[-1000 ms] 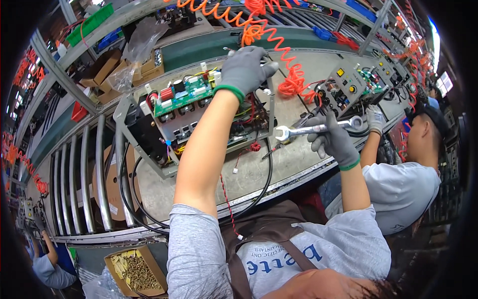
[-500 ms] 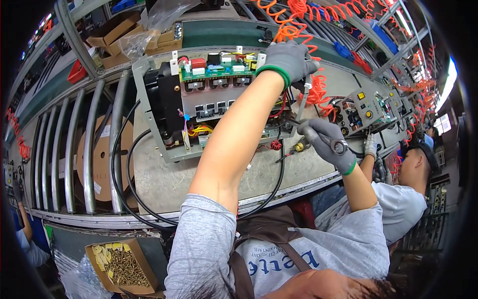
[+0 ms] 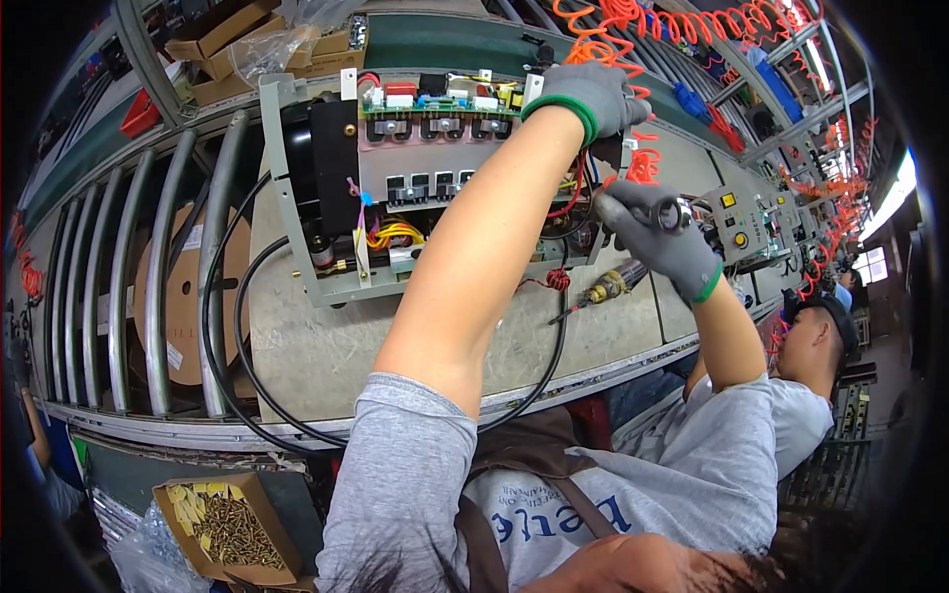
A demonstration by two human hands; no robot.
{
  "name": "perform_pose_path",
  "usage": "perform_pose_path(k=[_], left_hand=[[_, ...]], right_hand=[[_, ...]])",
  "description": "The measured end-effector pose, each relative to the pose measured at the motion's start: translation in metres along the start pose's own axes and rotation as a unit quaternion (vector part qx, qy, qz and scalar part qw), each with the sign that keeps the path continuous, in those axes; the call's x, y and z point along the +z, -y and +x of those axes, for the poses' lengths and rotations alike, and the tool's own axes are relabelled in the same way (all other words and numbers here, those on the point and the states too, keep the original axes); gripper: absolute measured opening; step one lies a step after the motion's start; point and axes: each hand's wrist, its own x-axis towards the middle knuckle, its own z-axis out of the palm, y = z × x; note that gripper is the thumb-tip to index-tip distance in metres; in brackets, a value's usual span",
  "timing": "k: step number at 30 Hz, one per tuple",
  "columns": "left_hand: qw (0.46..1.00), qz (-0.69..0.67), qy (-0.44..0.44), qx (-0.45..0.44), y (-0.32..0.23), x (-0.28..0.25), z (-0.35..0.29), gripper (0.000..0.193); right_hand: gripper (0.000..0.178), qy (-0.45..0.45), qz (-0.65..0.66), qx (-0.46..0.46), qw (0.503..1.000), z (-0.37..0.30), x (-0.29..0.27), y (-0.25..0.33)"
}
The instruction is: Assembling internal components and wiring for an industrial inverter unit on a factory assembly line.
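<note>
An uncovered electrical unit, with a grey metal frame, a green circuit board and loose coloured wires, sits on the bench. My left hand, in a grey glove with a green cuff, is closed at the unit's far right corner; what its fingers hold is hidden. Nearer to me, my right hand, gloved alike, grips a wrench whose ring end sticks out above the knuckles. Its fingertips are beside the unit's right end panel. A power screwdriver lies on the bench just below that hand.
Black cables loop over the bench's front edge. Metal rollers are at left, above a cardboard reel. A box of brass screws stands below. Orange coiled hoses hang beyond my hands. Another person works at right.
My right hand has risen and moved right with the wrench, closer to the unit's end panel. My left hand has shifted slightly up and right. The view has also shifted a little.
</note>
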Motion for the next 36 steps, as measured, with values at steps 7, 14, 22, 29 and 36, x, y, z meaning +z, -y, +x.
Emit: perform_pose_path(k=[7,14,22,29,36], left_hand=[[0.999,0.039,-0.015,0.021,0.003,0.001,0.004,0.054],[0.998,0.031,-0.028,0.045,0.01,0.005,0.006,0.057],[0.997,0.023,-0.063,0.032,0.015,0.011,0.015,0.058],[0.998,0.01,-0.047,0.037,0.011,0.007,0.014,0.063],[0.998,0.029,-0.053,0.019,0.014,0.008,0.013,0.061]], right_hand=[[0.027,0.014,0.145,0.073,0.987,0.004,-0.012,0.015],[0.025,0.034,0.054,0.074,0.995,0.022,-0.002,0.009],[0.025,0.012,0.009,0.021,1.0,0.019,0.005,0.013],[0.027,0.047,0.026,0.055,0.997,0.043,0.011,-0.002],[0.027,-0.069,0.142,0.089,0.983,-0.015,0.037,-0.003]])
